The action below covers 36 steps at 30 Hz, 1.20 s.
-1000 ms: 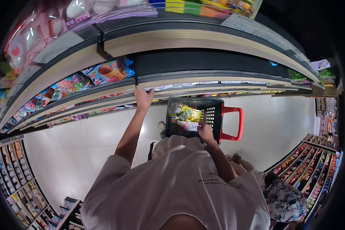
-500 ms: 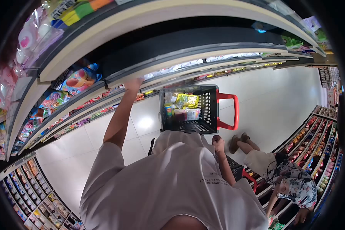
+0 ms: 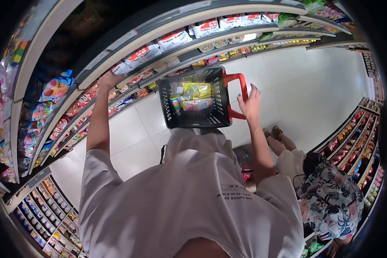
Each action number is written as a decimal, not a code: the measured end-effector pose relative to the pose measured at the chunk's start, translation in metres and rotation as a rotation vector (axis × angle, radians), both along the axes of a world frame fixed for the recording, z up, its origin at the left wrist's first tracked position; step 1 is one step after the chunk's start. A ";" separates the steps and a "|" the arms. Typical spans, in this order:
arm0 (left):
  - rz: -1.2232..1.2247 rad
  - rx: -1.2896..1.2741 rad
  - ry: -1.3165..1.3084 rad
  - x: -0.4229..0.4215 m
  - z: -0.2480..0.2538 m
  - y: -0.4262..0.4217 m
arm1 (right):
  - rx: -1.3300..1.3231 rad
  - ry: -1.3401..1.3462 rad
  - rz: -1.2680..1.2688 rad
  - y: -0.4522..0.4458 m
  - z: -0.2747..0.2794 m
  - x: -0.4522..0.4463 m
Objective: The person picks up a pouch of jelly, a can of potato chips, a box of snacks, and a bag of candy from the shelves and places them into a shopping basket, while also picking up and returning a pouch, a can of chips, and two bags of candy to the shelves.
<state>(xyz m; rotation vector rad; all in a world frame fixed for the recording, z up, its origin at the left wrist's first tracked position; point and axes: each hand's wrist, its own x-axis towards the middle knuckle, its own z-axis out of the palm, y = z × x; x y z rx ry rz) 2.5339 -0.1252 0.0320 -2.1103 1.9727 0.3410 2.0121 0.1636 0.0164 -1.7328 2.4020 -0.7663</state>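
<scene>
Head: two hands (image 3: 109, 80) (image 3: 252, 104), two baskets (image 3: 220, 93) (image 3: 244, 157)

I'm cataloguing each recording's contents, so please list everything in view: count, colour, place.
Basket: one, black, centre, before the person
Red handle: one, red, basket's right side
Yellow packet: one, yellow, in basket
Tub: one, blue and yellow, in basket
Pink packet: one, pinkish, in basket
Shelves: several, pale-edged, around the aisle
Bags: several, white and red, shelf ahead
Floor tiles: several, white, below
Second basket: one, dark, partly hidden, beside right forearm
Other person: one, patterned shirt, lower right
Shirt: one, white, on wearer
Left hand: one, blurred, near shelf edge
Right hand: one, bare, at handle
</scene>
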 end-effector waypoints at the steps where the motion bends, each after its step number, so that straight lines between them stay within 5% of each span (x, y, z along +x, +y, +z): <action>1: 0.025 0.014 0.026 -0.009 0.013 0.009 | 0.065 -0.091 -0.016 -0.008 -0.024 -0.009; 3: 0.091 -0.035 -0.072 -0.020 0.012 0.017 | 0.308 -0.352 -0.160 -0.018 -0.042 -0.011; 6: -0.118 -0.954 0.144 -0.053 -0.031 0.078 | 0.385 -0.424 -0.183 -0.025 -0.054 -0.018; 9: -0.177 -0.630 0.338 -0.096 -0.120 0.153 | 0.291 -0.395 -0.203 -0.021 -0.057 -0.017; 11: -0.008 -0.106 0.767 -0.132 -0.202 0.211 | 0.243 -0.414 -0.188 -0.023 -0.055 -0.015; 13: 0.044 0.352 0.703 -0.189 -0.252 0.248 | 0.240 -0.473 -0.210 -0.021 -0.056 -0.015; 15: -0.306 0.476 0.804 -0.209 -0.351 0.279 | 0.246 -0.557 -0.221 -0.023 -0.055 -0.017; 18: -0.542 0.283 0.431 -0.251 -0.487 0.318 | 0.236 -0.569 -0.211 -0.020 -0.052 -0.019; 19: -0.441 0.362 0.541 -0.271 -0.503 0.306 | 0.298 -0.586 -0.234 -0.021 -0.045 -0.019; 23: -0.211 0.451 0.884 -0.339 -0.532 0.264 | 0.171 -0.676 -0.218 -0.007 -0.062 -0.015; 26: -0.239 0.533 0.577 -0.351 -0.523 0.266 | 0.203 -0.688 -0.236 -0.007 -0.058 -0.014; 28: -0.571 0.920 0.232 -0.337 -0.504 0.272 | 0.300 -0.583 -0.224 -0.011 -0.047 -0.012; 31: -0.509 0.718 0.101 -0.323 -0.385 0.283 | 0.248 -0.527 -0.203 -0.013 -0.043 -0.012; 34: -0.677 0.618 0.034 -0.254 -0.449 0.332 | 0.242 -0.501 -0.201 -0.011 -0.042 -0.014; 36: -0.670 0.498 0.044 -0.241 -0.425 0.328 | 0.321 -0.533 -0.200 -0.010 -0.031 -0.014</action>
